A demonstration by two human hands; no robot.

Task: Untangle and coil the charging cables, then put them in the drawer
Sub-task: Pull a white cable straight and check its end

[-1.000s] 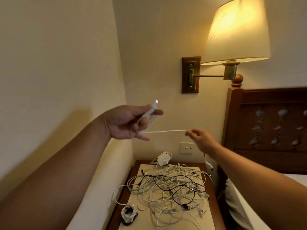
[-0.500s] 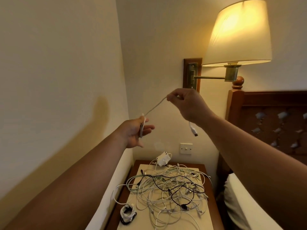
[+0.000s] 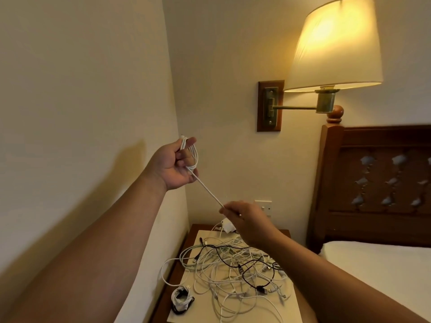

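A white charging cable (image 3: 206,188) is stretched taut in the air between both hands. My left hand (image 3: 177,163) is raised near the left wall and grips a few loops of this cable wound around its fingers. Lower and to the right, my right hand (image 3: 242,217) pinches the cable's free length. Below them a tangled heap of white and black cables (image 3: 233,269) lies on a pale mat on the wooden nightstand (image 3: 177,264). A small coiled cable bundle (image 3: 182,299) sits at the mat's front left. A white charger plug (image 3: 227,226) lies at the back, partly hidden by my right hand.
A lit wall lamp (image 3: 335,45) on a brass arm hangs above right. A wooden headboard (image 3: 377,183) and the white bed (image 3: 382,273) stand to the right of the nightstand. A wall socket (image 3: 265,206) is behind it. The left wall is close to my left arm.
My right hand has swung down from in front of the lamp bracket to just above the nightstand. My left hand rose, and another loop of white cable lies around its fingers.
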